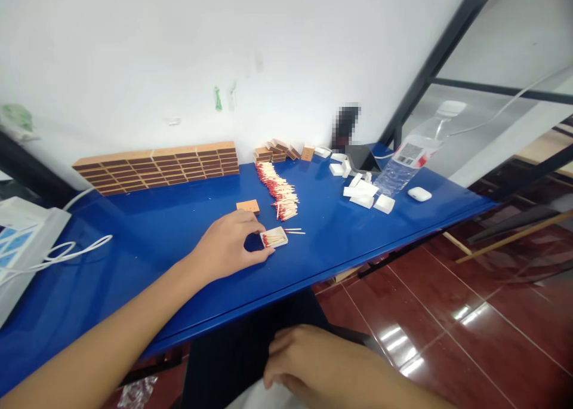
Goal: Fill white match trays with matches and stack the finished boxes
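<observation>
Our left hand (230, 242) pinches the left end of a white matchbox tray (277, 234) between thumb and forefinger, near the middle of the desk's (179, 218) front edge; red-tipped matches lie in the tray, so we judge it part-filled, with two loose matches (295, 232) just beyond its right end. Our right hand (304, 358) is over our lap; its fingers curl, but we cannot tell whether they grip anything. Along the back edge, towards the left, a matchbox stack (165, 169) looks finished; a long match pile (281, 191), white trays (362, 194) towards the right edge and a small matchbox heap (277, 149) seem left to deal with.
</observation>
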Demonstrator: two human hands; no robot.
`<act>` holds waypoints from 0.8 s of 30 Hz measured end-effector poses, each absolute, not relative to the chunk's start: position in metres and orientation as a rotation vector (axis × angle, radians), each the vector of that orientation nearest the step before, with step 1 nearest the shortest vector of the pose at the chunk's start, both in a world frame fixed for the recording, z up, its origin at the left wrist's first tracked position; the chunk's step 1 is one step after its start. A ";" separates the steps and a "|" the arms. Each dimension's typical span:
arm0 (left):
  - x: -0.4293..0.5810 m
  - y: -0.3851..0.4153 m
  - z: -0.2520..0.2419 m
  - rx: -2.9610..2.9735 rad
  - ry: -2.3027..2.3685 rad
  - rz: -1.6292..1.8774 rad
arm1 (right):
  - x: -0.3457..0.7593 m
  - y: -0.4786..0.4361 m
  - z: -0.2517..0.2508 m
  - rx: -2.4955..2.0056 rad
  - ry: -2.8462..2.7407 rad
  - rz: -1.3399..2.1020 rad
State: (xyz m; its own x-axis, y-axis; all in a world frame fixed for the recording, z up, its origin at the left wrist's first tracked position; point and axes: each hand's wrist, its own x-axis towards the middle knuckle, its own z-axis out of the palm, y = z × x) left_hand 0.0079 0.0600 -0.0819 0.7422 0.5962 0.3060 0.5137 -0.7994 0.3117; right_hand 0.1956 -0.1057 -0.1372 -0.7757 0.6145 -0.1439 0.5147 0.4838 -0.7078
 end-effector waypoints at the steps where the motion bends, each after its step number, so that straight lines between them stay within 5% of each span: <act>1: 0.008 0.060 -0.082 2.738 0.884 0.575 | 0.198 -0.104 -0.130 -0.988 -2.519 1.198; 10: 0.008 0.059 -0.081 2.730 0.898 0.548 | 0.241 -0.090 -0.100 -0.927 -2.062 1.613; 17: 0.007 0.059 -0.080 2.724 0.912 0.555 | 0.271 -0.043 -0.045 -1.488 -2.155 0.729; 24: 0.006 0.061 -0.077 2.713 0.928 0.539 | 0.270 -0.019 -0.063 -1.554 -2.187 0.435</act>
State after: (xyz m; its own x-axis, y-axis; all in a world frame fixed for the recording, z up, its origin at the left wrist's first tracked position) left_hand 0.0057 0.0608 -0.0775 0.7326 0.6253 0.2687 0.5434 -0.7751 0.3223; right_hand 0.2704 -0.0187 -0.0631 -0.2867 0.9452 0.1563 0.8136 0.3263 -0.4813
